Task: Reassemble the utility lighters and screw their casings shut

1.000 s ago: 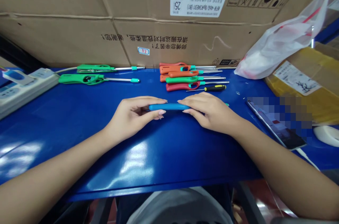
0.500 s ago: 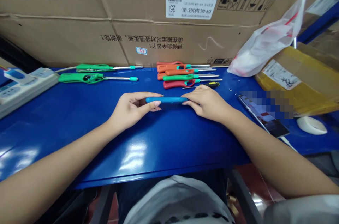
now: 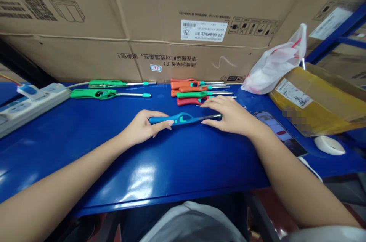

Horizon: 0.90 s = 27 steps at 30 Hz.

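A blue long-nosed lighter (image 3: 183,119) lies flat on the blue table (image 3: 177,162), its metal tube pointing right. My left hand (image 3: 143,127) is closed round the handle end of it. My right hand (image 3: 228,116) rests over the metal tube, thumb and fingers pinching it. Just behind my right hand lies a stack of orange, green and red lighters (image 3: 191,91). Two green lighters (image 3: 105,89) lie further left near the cardboard box.
Big cardboard boxes (image 3: 160,24) wall off the back of the table. A white power strip (image 3: 25,103) sits at the left. On the right are a white plastic bag (image 3: 274,64), a yellow parcel (image 3: 311,101), a phone (image 3: 278,131) and a tape roll (image 3: 328,145).
The lighter has been turned so its trigger opening now shows. My right hand slid right along it onto the metal tube. The camera tilted up slightly.
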Each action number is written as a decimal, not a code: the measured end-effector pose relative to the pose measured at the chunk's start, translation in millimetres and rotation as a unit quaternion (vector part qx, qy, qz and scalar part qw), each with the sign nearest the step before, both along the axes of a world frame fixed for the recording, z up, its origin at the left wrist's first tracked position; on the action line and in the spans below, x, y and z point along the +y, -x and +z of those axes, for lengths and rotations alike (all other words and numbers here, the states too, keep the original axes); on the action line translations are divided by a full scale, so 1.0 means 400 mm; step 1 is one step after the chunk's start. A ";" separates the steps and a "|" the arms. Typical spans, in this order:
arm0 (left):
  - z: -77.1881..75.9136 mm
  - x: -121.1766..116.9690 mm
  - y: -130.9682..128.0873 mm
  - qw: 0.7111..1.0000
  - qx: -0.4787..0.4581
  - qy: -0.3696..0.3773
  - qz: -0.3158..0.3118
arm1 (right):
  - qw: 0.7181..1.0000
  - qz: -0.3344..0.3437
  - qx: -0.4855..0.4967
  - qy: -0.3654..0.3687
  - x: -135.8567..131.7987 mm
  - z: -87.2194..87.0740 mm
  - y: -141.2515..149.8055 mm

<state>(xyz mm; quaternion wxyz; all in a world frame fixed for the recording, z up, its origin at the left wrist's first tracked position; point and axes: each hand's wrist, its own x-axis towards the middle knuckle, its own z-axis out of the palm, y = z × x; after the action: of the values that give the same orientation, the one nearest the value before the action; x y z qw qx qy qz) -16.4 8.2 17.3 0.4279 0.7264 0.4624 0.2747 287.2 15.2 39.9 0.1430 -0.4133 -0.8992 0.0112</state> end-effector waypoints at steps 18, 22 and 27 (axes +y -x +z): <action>0.012 0.007 0.019 0.995 -0.075 0.067 -0.006 | 0.993 0.064 0.033 0.099 0.002 0.015 -0.025; 0.004 0.003 0.016 0.996 -0.076 0.046 -0.027 | 0.994 0.075 0.023 0.076 -0.017 -0.001 0.025; -0.006 0.001 0.011 0.998 -0.046 0.003 -0.042 | 0.994 0.105 0.001 0.032 -0.029 -0.021 0.037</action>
<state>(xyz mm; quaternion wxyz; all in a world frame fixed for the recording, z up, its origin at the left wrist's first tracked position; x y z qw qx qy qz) -20.9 8.6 15.1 0.4617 0.7306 0.4123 0.2883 272.2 3.6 31.6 0.1286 -0.3211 -0.9366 0.0558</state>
